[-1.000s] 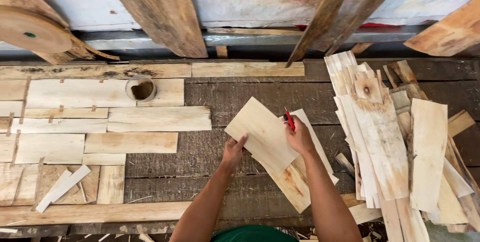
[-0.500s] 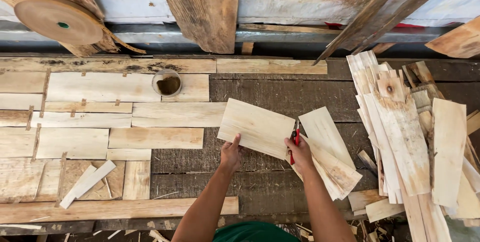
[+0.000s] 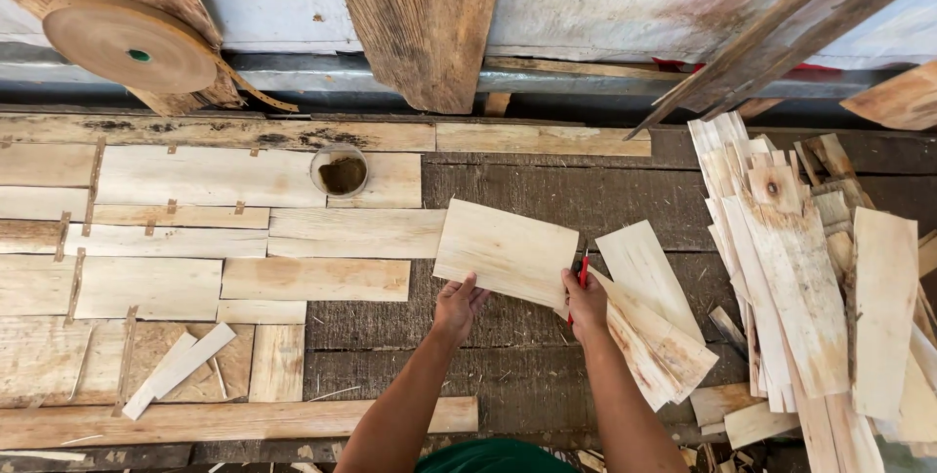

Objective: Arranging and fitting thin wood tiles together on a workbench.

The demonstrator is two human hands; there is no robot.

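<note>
Both hands grip a pale veneer sheet (image 3: 505, 250): left hand (image 3: 457, 303) underneath; right hand (image 3: 586, 302) also pinching a red tool (image 3: 583, 272).

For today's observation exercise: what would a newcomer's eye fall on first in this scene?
First, the pale veneer sheet at centre, held by the left hand and the right hand, which also grips a red tool. Then the taped veneer patchwork at left and the loose strip pile at right.

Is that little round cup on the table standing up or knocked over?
Standing up. The small round cup sits among the pale wood sheets with its open mouth facing upward, and the head view looks straight down onto something brown inside.
</note>
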